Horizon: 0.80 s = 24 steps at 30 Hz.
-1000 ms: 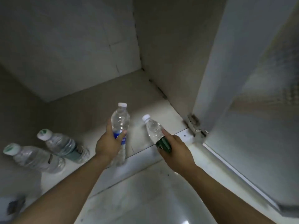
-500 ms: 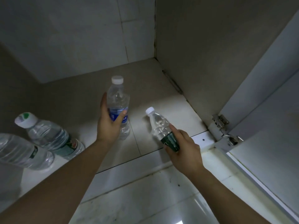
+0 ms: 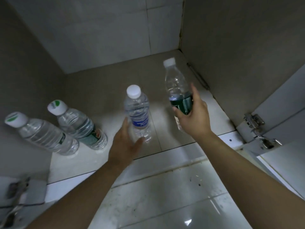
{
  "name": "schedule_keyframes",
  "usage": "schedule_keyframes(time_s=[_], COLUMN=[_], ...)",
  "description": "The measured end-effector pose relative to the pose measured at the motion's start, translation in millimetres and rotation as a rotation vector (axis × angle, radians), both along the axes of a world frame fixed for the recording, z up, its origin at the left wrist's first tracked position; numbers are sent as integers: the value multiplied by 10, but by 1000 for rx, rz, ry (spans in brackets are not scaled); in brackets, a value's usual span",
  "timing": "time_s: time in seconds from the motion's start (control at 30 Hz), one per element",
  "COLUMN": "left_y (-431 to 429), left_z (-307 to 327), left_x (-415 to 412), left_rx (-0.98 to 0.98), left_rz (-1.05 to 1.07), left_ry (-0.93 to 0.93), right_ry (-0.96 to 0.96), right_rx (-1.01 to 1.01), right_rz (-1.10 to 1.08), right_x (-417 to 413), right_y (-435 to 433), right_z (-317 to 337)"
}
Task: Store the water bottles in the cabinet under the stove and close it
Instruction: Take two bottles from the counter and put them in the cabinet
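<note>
Fingers of left hand (image 3: pixel 125 146) spread loose beside blue-label bottle (image 3: pixel 138 116), thumb touching; right hand (image 3: pixel 193 118) clenched round green-label bottle (image 3: pixel 179 90).

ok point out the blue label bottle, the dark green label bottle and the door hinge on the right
blue-label bottle (image 3: pixel 138 113): head view, clear body above label
dark-green-label bottle (image 3: pixel 177 83): head view, clear upper body
door hinge (image 3: pixel 255 128): head view, metal arm
</note>
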<state>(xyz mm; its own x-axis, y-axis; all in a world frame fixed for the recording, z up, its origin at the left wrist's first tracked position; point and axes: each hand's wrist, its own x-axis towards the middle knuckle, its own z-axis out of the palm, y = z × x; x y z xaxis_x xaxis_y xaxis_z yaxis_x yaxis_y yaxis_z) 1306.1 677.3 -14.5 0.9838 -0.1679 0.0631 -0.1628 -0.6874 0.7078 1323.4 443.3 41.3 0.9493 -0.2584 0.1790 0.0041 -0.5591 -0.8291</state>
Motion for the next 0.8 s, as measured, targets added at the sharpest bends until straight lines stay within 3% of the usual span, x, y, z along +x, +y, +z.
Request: schedule_keyframes(time_s=[0.1, 0.17, 0.33, 0.57, 0.8], left_y=[92, 114, 130, 100, 69], left_z=[-271, -372, -489, -442, -342], left_x=[-291, -414, -462, -477, -566], left_rx=[468, 608, 607, 610, 724], left_rz=[-68, -92, -67, -72, -113], left_ry=[126, 141, 52, 85, 96], right_ry=[-32, -34, -35, 19, 342], right_rx=[177, 264, 320, 234, -146], right_rz=[40, 63, 5, -15, 51], right_x=[-2, -67, -233, -254, -646], right_y=[92, 142, 200, 181, 75], right_z=[-38, -115, -275, -301, -517])
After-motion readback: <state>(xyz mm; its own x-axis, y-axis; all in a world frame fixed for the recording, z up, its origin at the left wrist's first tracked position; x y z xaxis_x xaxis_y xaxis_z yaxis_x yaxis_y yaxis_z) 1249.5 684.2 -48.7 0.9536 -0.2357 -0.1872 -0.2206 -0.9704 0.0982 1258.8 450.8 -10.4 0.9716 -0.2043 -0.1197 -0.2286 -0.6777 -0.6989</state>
